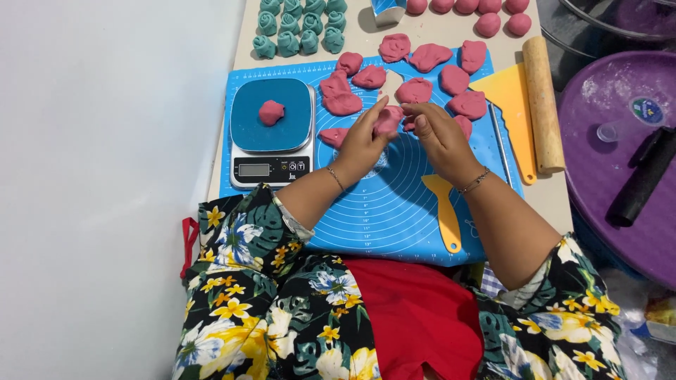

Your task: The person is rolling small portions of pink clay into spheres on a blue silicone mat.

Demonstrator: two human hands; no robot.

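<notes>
The near half of the blue mat lies open, crossed only by a yellow spatula. Pink dough pieces crowd the mat's far half. A scale blocks the left side; a yellow scraper and rolling pin hem the right edge.

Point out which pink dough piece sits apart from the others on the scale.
The small pink lump alone on the blue scale, left of both hands; every other pink piece lies on the blue mat or the table.
</notes>
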